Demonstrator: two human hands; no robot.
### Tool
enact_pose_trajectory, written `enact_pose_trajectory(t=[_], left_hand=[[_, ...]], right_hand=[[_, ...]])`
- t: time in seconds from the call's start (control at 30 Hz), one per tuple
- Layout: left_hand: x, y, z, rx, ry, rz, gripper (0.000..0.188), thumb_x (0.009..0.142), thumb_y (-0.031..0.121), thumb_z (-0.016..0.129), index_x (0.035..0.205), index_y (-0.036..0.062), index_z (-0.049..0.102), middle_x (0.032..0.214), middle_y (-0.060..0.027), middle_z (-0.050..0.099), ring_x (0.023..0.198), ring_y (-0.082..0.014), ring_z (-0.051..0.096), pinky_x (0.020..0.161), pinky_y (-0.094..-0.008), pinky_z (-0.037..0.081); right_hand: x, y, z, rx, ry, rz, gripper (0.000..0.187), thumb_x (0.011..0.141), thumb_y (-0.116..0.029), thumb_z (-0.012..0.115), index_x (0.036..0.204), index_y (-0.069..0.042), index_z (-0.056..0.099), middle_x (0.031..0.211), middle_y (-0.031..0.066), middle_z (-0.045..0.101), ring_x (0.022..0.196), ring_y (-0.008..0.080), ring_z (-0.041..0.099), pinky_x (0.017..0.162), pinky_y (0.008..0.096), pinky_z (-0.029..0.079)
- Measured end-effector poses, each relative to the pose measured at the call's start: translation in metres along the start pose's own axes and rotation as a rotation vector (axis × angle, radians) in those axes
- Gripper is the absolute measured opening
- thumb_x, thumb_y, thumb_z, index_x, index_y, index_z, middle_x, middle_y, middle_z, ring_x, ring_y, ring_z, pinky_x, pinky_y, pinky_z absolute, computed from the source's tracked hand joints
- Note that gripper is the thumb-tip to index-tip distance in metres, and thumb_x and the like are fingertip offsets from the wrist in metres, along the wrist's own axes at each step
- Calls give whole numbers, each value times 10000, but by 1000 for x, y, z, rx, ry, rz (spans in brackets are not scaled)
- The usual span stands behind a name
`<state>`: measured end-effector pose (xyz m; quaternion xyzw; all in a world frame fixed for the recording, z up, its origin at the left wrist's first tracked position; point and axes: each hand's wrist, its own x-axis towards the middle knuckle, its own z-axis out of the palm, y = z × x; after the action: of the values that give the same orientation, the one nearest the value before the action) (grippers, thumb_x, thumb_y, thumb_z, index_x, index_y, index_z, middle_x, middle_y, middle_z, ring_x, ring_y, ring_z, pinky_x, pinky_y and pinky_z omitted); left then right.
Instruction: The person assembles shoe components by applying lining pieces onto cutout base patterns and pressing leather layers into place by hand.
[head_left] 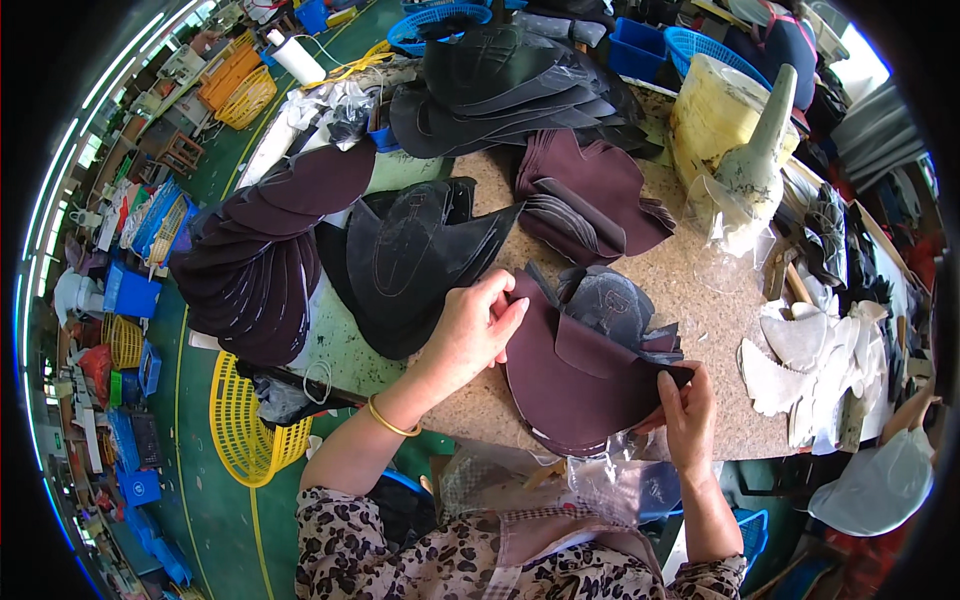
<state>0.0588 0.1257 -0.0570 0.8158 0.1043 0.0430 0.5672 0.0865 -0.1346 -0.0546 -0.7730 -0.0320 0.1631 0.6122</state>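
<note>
A dark maroon cut piece point(580, 385), like a shoe upper, lies spread before me at the table's near edge. My left hand point(470, 325), with a yellow bangle at its wrist, pinches its upper left edge. At its right corner, my right hand point(688, 415) has thumb and fingers closed on it. A grey-black stitched piece point(612, 305) sits against its far side. Left of it rests a pile of black stitched pieces point(410, 250). Beyond stands a stack of maroon pieces point(605, 190), and a fanned row of them point(260, 260) covers the left side.
A large stack of black pieces point(510, 90) fills the table's far side. At the far right, a yellowed tub point(705, 115) stands beside a pale bottle-shaped container point(765, 150). White cut scraps point(790, 375) lie to the right. A yellow basket point(240, 430) is below the table's left edge.
</note>
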Motion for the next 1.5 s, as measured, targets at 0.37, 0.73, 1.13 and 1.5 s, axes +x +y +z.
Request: enact_pose_trajectory(t=[0.37,0.73,1.13,1.5], left_hand=[[4,-9,1,361,71,366,124,803,14,610,819,24,487,575,-67,519,416,-129,505,391,-267,397],[-44,7,28,671,-239,776,227,733,139,670,905,78,537,880,-22,489,818,-178,499,721,-310,423],[-42,13,23,696,-300,799,309,718,137,685,985,65,548,1006,-42,503,956,-210,506,806,-341,409],[-6,37,21,819,-454,747,627,589,268,745,1155,82,548,1302,-25,457,1169,-257,391,951,-415,330]], right_hand=[[2,-3,3,13,-13,14,171,904,-86,495,1012,32,434,574,76,524,446,161,589,379,245,472],[-11,2,-16,-482,162,-301,282,807,-122,641,1022,-25,486,666,71,574,521,196,623,421,281,457],[-127,4,-116,-1346,-441,141,281,706,-257,700,952,-140,632,736,49,587,702,265,606,588,388,433],[-22,-13,0,-721,-407,-995,404,629,-68,588,1020,34,587,1113,167,555,1048,293,550,803,359,509]])
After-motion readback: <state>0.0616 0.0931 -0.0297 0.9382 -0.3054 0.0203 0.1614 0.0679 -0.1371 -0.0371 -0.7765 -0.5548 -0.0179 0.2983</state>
